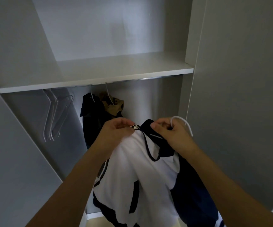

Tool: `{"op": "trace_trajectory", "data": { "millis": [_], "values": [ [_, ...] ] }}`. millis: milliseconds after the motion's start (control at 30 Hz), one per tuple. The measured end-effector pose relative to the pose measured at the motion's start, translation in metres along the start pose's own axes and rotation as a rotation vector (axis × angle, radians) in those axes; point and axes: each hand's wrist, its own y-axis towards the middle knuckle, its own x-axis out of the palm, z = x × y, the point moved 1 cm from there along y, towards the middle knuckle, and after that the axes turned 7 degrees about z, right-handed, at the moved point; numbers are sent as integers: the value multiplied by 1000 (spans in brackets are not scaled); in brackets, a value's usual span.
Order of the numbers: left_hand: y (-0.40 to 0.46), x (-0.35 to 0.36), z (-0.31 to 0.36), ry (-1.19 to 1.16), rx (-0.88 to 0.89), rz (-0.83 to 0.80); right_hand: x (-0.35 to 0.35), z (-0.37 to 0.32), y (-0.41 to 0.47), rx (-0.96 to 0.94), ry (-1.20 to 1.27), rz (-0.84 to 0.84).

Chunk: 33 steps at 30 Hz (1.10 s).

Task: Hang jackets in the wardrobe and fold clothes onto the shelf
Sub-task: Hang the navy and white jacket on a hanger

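Observation:
A white and navy jacket point(137, 167) hangs from both my hands in front of the open wardrobe. My left hand point(116, 130) pinches the metal zipper pull point(135, 126) at the top of the jacket's front. My right hand point(170, 133) grips the navy collar together with a white hanger point(184, 122), whose hook curves out above my fingers. The zipper is open below the collar. Under the shelf point(99, 79) runs a metal rail point(157, 78). A dark jacket point(91, 115) and a brown jacket point(112, 105) hang on it.
Several bare white and grey wire hangers point(52, 115) hang at the left end of the rail. The wardrobe's grey side panels point(230, 79) stand close on both sides. A pale floor panel point(94, 215) shows at the wardrobe's bottom.

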Motion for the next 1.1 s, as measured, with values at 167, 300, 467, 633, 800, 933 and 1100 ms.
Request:
{"op": "trace_trajectory", "data": {
  "millis": [167, 300, 467, 633, 800, 933, 1100],
  "values": [
    [-6, -7, -1, -65, -57, -71, 3, 1, -5, -13, 12, -23],
    [-10, -2, 1, 47, -12, -28, 6, 3, -11, -6, 13, -49],
    [-14, -1, 9, 111, 37, 26, 6, 3, -13, 9, 53, -78],
    [-13, -4, 15, 134, 66, 32, 8, 5, -14, 5, 82, -66],
    [-14, -1, 18, 555, 230, -73, 15, 24, -21, 31, 102, -75],
    [-20, 10, 11, 1014, 354, -227, 25, 50, -34, 103, 178, -47],
    [-23, 10, 1, 1100, 257, -251, 43, 76, -54, 199, 300, -68]
  ]
}}
